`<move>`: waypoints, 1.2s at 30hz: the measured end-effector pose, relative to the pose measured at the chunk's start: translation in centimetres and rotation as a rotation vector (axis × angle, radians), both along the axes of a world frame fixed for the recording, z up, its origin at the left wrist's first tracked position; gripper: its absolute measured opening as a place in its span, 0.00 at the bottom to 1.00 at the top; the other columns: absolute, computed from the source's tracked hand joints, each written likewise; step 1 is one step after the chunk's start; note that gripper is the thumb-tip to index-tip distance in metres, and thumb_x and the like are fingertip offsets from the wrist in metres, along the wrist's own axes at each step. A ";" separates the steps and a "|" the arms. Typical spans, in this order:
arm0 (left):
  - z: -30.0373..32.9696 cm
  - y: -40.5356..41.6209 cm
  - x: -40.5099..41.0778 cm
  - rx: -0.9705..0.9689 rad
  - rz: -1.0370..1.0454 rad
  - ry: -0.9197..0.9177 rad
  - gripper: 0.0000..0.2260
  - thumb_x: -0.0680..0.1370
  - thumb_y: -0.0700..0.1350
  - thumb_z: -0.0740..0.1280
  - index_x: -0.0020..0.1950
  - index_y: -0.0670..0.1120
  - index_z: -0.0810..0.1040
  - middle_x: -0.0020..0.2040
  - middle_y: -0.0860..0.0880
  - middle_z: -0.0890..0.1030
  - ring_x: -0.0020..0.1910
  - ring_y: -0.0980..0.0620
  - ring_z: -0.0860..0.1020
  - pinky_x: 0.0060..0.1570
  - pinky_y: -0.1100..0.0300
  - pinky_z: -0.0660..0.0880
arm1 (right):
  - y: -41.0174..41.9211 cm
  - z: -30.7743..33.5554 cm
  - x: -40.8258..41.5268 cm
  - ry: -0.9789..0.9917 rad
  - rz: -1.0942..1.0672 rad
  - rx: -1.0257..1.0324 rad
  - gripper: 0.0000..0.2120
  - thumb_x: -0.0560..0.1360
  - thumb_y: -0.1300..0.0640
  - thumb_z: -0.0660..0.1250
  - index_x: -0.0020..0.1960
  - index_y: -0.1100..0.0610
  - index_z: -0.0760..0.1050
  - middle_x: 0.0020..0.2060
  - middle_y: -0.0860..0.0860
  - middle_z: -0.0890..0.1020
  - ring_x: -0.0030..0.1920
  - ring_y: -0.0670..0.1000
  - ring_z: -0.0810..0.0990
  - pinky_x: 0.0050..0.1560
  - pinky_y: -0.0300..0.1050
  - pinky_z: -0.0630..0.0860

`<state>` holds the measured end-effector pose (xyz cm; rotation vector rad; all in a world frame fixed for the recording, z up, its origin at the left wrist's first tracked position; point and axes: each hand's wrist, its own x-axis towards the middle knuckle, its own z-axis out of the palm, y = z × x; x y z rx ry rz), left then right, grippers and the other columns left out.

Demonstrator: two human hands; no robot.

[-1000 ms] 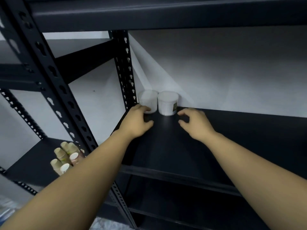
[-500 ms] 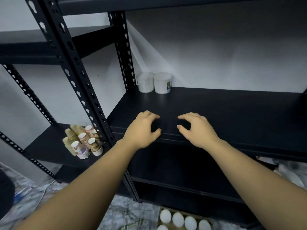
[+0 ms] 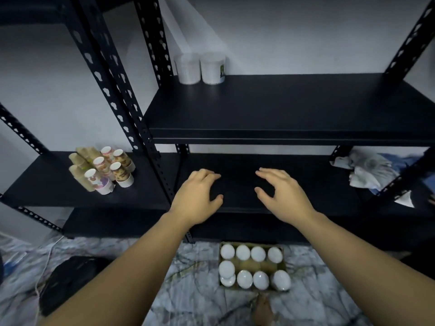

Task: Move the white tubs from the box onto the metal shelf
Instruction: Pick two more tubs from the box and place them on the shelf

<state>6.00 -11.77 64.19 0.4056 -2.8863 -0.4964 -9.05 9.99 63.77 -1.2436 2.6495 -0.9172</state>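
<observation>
Two white tubs [image 3: 200, 68] stand side by side at the back left corner of the black metal shelf [image 3: 277, 109]. Below, on the floor, a shallow cardboard box [image 3: 251, 266] holds several more white tubs seen from above. My left hand [image 3: 199, 195] and my right hand [image 3: 279, 192] hover empty in front of the lower shelf, fingers loosely spread, palms facing each other. Both hands are well below the placed tubs and above the box.
A cluster of paper cups [image 3: 103, 171] sits on the lower left shelf. Crumpled cloth [image 3: 367, 171] lies on the lower shelf at right. Perforated black uprights [image 3: 113, 83] frame the shelves. A dark object [image 3: 68, 283] lies on the marbled floor at left.
Both hands have drawn back from the two tubs on the shelf and dropped lower. The view has tilted down, bringing the box of tubs on the floor into sight.
</observation>
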 end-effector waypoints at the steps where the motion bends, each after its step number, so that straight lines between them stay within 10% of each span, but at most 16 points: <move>1: -0.5 0.3 0.5 0.011 -0.004 -0.019 0.28 0.80 0.57 0.66 0.78 0.50 0.68 0.72 0.53 0.70 0.72 0.50 0.67 0.69 0.55 0.70 | 0.5 -0.5 0.5 -0.016 -0.011 0.020 0.23 0.80 0.46 0.67 0.74 0.48 0.72 0.73 0.42 0.73 0.73 0.41 0.66 0.69 0.39 0.67; 13: -9.7 2.9 0.2 0.128 -0.012 -0.170 0.26 0.79 0.56 0.67 0.75 0.49 0.70 0.68 0.51 0.73 0.68 0.50 0.69 0.65 0.54 0.72 | 4.2 -10.3 0.9 -0.204 -0.087 0.165 0.21 0.79 0.47 0.69 0.70 0.51 0.75 0.64 0.46 0.78 0.66 0.47 0.74 0.64 0.44 0.74; 30: -51.8 5.7 -2.9 0.274 -0.030 -0.611 0.27 0.75 0.55 0.70 0.73 0.50 0.73 0.69 0.50 0.72 0.66 0.45 0.71 0.62 0.48 0.75 | 11.9 -50.7 -2.5 -0.442 -0.215 0.425 0.10 0.74 0.58 0.74 0.55 0.58 0.83 0.51 0.58 0.85 0.52 0.61 0.82 0.49 0.56 0.80; 36: -62.2 6.3 -2.8 0.213 -0.026 -0.668 0.32 0.74 0.56 0.72 0.76 0.49 0.70 0.75 0.46 0.68 0.73 0.42 0.67 0.66 0.47 0.74 | 14.7 -61.4 -3.4 -0.484 -0.238 0.589 0.26 0.72 0.49 0.74 0.68 0.56 0.78 0.63 0.57 0.81 0.65 0.61 0.76 0.61 0.57 0.77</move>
